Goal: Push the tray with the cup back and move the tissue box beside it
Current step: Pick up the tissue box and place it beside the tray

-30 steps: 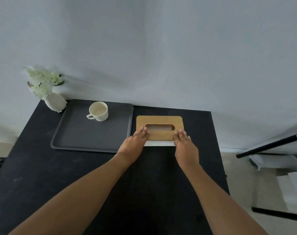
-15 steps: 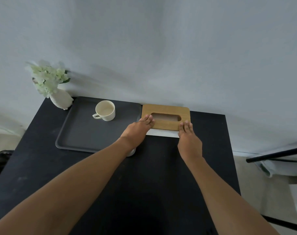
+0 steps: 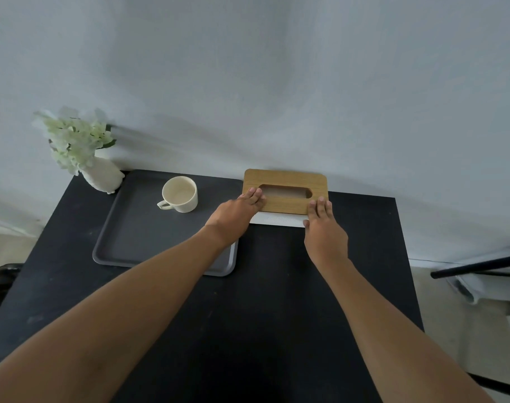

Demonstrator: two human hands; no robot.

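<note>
A: What stands along the desk's (image 3: 277,301) far edge?

B: At the far left corner, a white vase of pale flowers (image 3: 101,173). Just right of it lies the flat grey rectangular tray (image 3: 125,237), its back rim at the far edge, with the cream ceramic cup (image 3: 180,194) on its rear half. Close beside the tray sits the white tissue box with a slotted wooden lid (image 3: 285,191), its back at the wall.

A: And the hands?

B: The left hand (image 3: 236,212) and right hand (image 3: 323,228) lie flat and open, fingers resting on the lid's near corners, gripping nothing, which suits a straight, square push.

A: How much remains?

B: Little, I judge; both things look placed.
</note>
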